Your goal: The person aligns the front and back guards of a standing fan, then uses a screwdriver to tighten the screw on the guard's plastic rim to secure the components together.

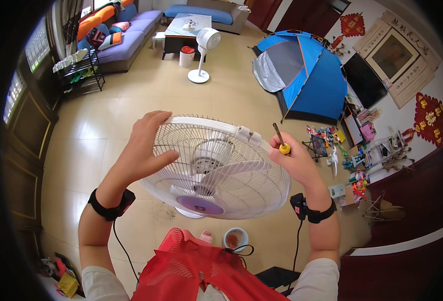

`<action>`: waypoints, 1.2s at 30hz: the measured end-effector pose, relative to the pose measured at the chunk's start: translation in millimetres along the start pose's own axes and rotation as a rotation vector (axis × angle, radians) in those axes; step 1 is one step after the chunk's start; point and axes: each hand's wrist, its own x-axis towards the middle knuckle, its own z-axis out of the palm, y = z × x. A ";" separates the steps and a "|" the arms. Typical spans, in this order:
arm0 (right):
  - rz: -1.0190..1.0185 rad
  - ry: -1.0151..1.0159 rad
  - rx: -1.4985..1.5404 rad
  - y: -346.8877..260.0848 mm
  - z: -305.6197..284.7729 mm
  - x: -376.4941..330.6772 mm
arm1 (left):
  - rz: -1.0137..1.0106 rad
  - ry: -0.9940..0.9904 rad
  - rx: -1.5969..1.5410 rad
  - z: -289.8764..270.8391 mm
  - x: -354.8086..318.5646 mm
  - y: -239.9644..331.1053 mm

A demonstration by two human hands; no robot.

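Note:
A white standing fan (231, 188) is in front of me, its round wire guard tilted upward and a purple badge at the centre of the grille. Its blades and motor show through the wires. My left hand (148, 148) grips the guard's left rim, fingers over the top edge and thumb against the front wires. My right hand (300, 159) is closed around a screwdriver (284, 148) with a yellow handle, its metal shaft pointing up and away. That hand is at the guard's right rim, close to a white clip (248, 135) on the edge.
Below the fan, a light blue bowl (236, 238) holding something reddish is on the tiled floor. A blue tent (314, 80) stands at the far right, near scattered toys (327, 135). Farther back are another white fan (200, 76), a bin (186, 59), a coffee table (173, 31) and a sofa (136, 37).

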 end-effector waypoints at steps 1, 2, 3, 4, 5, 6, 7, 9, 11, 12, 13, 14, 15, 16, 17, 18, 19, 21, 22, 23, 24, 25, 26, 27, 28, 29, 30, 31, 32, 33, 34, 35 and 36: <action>-0.011 0.003 0.011 0.9 -0.1 -0.4 | 0.026 -0.025 -0.023 0.0 3.6 6.8; -0.028 -0.008 -0.007 2.4 0.3 -0.2 | 0.051 -0.051 -0.046 -0.5 7.9 14.5; -0.043 -0.018 -0.027 4.1 -0.3 -0.3 | 0.057 -0.053 -0.032 -0.4 13.4 23.5; -0.052 -0.012 -0.015 6.9 -0.8 0.0 | 0.058 -0.105 -0.044 0.1 20.1 33.4; -0.073 -0.011 -0.037 10.4 -1.0 0.7 | 0.059 -0.159 -0.055 0.6 26.9 42.9; -0.093 -0.011 -0.057 12.0 -0.4 1.4 | 0.063 -0.164 -0.038 1.1 32.8 51.3; -0.101 -0.006 -0.040 11.6 0.1 1.2 | 0.071 -0.205 -0.019 1.8 39.1 59.6; -0.107 -0.004 -0.090 7.7 1.0 0.9 | 0.086 -0.291 0.018 4.8 51.0 74.7; -0.123 -0.009 -0.086 7.9 -1.0 3.5 | 0.107 -0.282 0.061 11.2 60.8 83.4; -0.133 -0.018 -0.104 9.3 -2.5 3.2 | 0.090 -0.296 0.003 15.9 67.3 85.1; -0.134 -0.009 -0.086 11.4 -2.5 1.6 | 0.071 -0.311 -0.055 20.3 71.9 88.2; -0.178 0.037 -0.101 14.1 -2.4 0.0 | 0.061 -0.299 -0.080 24.2 74.4 93.2; -0.223 0.082 -0.116 16.7 -3.3 -1.9 | 0.064 -0.312 -0.064 26.7 76.3 95.5; -0.223 0.091 -0.097 19.2 -5.9 -4.5 | 0.041 -0.313 -0.066 29.1 78.0 96.0; -0.238 0.145 -0.052 21.1 -9.2 -7.5 | 0.019 -0.315 -0.069 31.2 79.6 96.6; -0.252 0.196 -0.007 22.9 -12.8 -10.3 | 0.000 -0.304 -0.091 33.1 79.4 97.7; -0.249 0.200 0.009 24.4 -17.7 -13.5 | -0.001 -0.317 -0.079 34.5 79.6 97.5; -0.177 0.260 -0.107 29.0 -30.4 -20.1 | -0.036 -0.311 -0.132 36.6 80.3 95.7; -0.143 0.258 -0.271 33.8 -35.6 -22.4 | -0.027 -0.307 -0.111 37.9 80.8 95.5; -0.141 0.257 -0.258 37.7 -39.0 -26.4 | -0.031 -0.315 -0.102 39.4 81.4 94.3; -0.242 0.286 -0.295 40.7 -40.9 -32.1 | -0.034 -0.307 -0.121 40.5 81.6 92.6; -0.343 0.314 -0.332 43.7 -41.8 -36.2 | -0.038 -0.299 -0.139 41.7 81.8 91.5; -0.342 0.312 -0.321 46.7 -42.0 -37.8 | -0.045 -0.304 -0.132 42.3 81.4 91.5; -0.363 0.318 -0.327 49.2 -42.4 -39.1 | -0.055 -0.296 -0.147 42.1 80.9 92.9; -0.385 0.323 -0.334 51.4 -42.6 -39.9 | -0.065 -0.287 -0.163 42.0 80.7 93.8; -0.386 0.320 -0.325 53.5 -43.0 -40.3 | -0.071 -0.290 -0.157 42.2 81.0 93.9; -0.488 0.361 -0.351 56.0 -43.0 -40.2 | -0.047 -0.273 -0.143 43.2 81.4 93.0; -0.590 0.402 -0.377 57.8 -42.8 -40.2 | -0.023 -0.255 -0.130 44.0 81.6 92.3; -0.590 0.398 -0.370 58.6 -42.5 -41.2 | -0.029 -0.257 -0.125 44.3 81.6 92.4; -0.599 0.407 -0.389 58.8 -41.9 -42.6 | -0.024 -0.254 -0.126 44.1 81.1 93.2; -0.608 0.416 -0.408 59.1 -40.9 -43.1 | -0.020 -0.251 -0.127 43.6 80.9 94.0; -0.610 0.411 -0.401 59.5 -39.5 -42.7 | -0.027 -0.250 -0.122 42.7 80.9 94.7; -0.609 0.410 -0.410 59.7 -38.6 -43.1 | -0.038 -0.264 -0.137 42.1 81.0 95.9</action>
